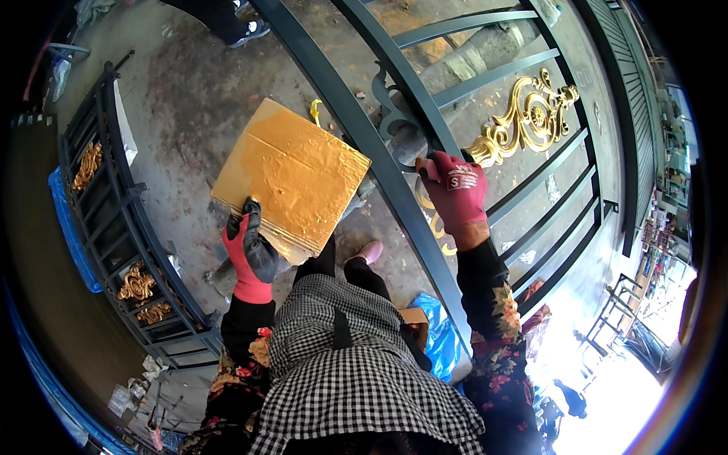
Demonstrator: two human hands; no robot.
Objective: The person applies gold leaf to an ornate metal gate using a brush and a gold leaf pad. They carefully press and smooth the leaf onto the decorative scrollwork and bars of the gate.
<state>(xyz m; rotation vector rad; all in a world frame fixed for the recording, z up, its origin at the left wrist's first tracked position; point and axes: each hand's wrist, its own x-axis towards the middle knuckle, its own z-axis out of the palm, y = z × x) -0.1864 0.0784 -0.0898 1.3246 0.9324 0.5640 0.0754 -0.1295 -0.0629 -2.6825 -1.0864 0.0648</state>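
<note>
A square piece of cardboard point(292, 178), smeared with gold paint, is in my left hand point(252, 250). The pink-and-black glove grips its lower left edge, thumb on top. My right hand point(457, 189), in a dark red glove, is closed at the bars of a dark grey metal railing panel point(402, 201). Whatever lies in its fingers is hidden. Just beyond it, a shiny gold scroll ornament point(531, 117) sits between the bars. A grey, unpainted-looking scroll point(394, 98) shows on the panel's nearer side.
Another dark panel with gold ornaments point(114, 220) stands at left. Under the railing lies a long wrapped roll point(478, 61). A blue plastic bag point(436, 330) and a cardboard box point(413, 318) are by my legs. Another person's foot point(254, 32) shows at the top.
</note>
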